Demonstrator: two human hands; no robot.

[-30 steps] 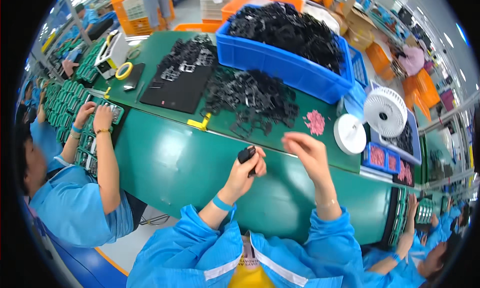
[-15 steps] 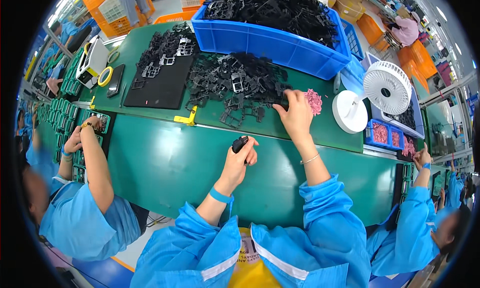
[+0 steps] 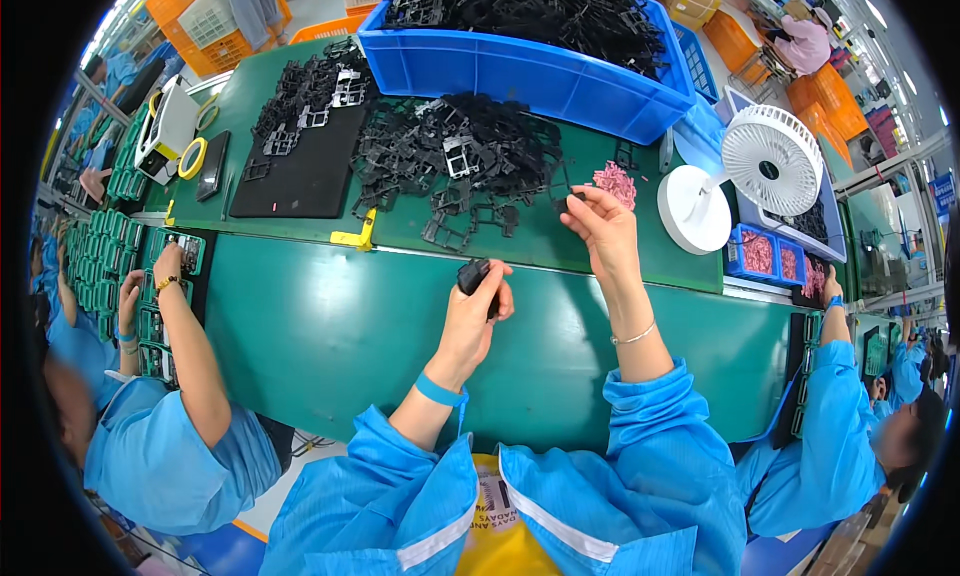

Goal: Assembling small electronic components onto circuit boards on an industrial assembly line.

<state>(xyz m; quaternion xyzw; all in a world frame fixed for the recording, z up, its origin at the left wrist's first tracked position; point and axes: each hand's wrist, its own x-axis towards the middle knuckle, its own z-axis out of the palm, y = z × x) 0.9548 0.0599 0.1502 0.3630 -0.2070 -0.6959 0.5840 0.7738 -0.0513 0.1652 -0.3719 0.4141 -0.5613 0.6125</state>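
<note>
My left hand (image 3: 470, 314) is closed around a small black plastic part (image 3: 472, 275), which pokes out past the thumb above the green bench. Whether it is one piece or several stacked together I cannot tell. With thumb and forefinger my right hand (image 3: 606, 234) pinches a thin black plastic frame (image 3: 563, 188), lifted at the right edge of a loose pile of black plastic frames (image 3: 420, 161). Just beyond the right fingers lies a heap of small pink pieces (image 3: 616, 184).
A blue bin (image 3: 520, 81) full of black frames stands behind the pile. On the right is a white fan (image 3: 692, 211) beside blue trays (image 3: 758, 275) of pink pieces. A black mat (image 3: 290, 191) and yellow bracket (image 3: 355, 233) lie left. Co-workers' arms (image 3: 190, 341) work at both sides.
My right hand has drawn slightly back and right from the pile, now pinching a black frame. My left hand stays nearly in place with its part. The view has shifted a little.
</note>
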